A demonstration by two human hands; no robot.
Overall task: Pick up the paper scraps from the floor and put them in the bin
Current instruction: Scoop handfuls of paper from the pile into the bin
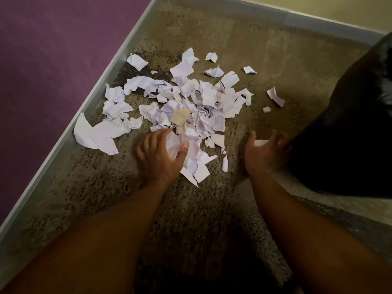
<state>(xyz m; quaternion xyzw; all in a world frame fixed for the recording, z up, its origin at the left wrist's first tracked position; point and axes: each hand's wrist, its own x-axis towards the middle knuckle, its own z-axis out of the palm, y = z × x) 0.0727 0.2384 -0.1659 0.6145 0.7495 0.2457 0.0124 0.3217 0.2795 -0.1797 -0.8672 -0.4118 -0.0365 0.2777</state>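
Note:
Several torn white paper scraps (pixel 191 98) lie in a loose pile on the speckled brown carpet. At the pile's near edge, my left hand (pixel 161 153) curls its thumb and fingers round some of the scraps. To the right of the pile is my right hand (pixel 265 151), cupped and blurred, with a small white scrap (pixel 261 142) between thumb and fingers. Just right of that hand stands a large black shape that looks like the bin (pixel 350 128); its opening is not in view.
A purple wall (pixel 53 71) with a grey skirting board (pixel 89 96) runs along the left, touching the outer scraps. A cream wall and skirting close the far side. Loose scraps (pixel 275 96) lie apart near the black shape.

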